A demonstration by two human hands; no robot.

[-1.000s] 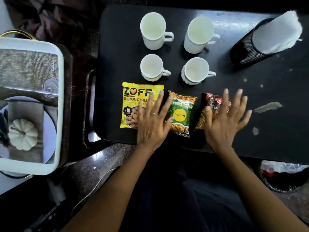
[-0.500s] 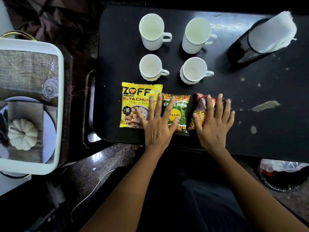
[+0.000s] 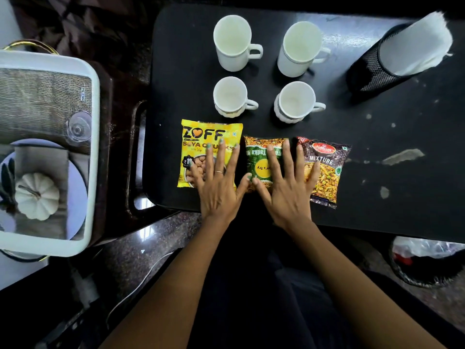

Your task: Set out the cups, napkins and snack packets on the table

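Observation:
Several white cups stand on the black table (image 3: 377,202), two tall ones behind (image 3: 232,41) and two short ones in front (image 3: 230,95). White napkins (image 3: 415,44) stick out of a black mesh holder (image 3: 370,71) at the back right. Three snack packets lie in a row near the front edge: a yellow ZOFF packet (image 3: 198,137), a green packet (image 3: 259,167) and a dark Mixture packet (image 3: 327,170). My left hand (image 3: 219,182) lies flat with spread fingers on the yellow packet. My right hand (image 3: 286,187) lies flat over the green packet, its outer fingers touching the Mixture packet.
A white tray (image 3: 93,152) at the left holds a grey mat, a plate, an upturned glass and a small white pumpkin (image 3: 36,195). A dark wooden tray handle (image 3: 134,157) sits between it and the table. A bin (image 3: 425,263) stands at the lower right.
Both hands have slid left along the row. The left hand went from the green packet onto the yellow one; the right moved off the Mixture packet, now uncovered, onto the green one.

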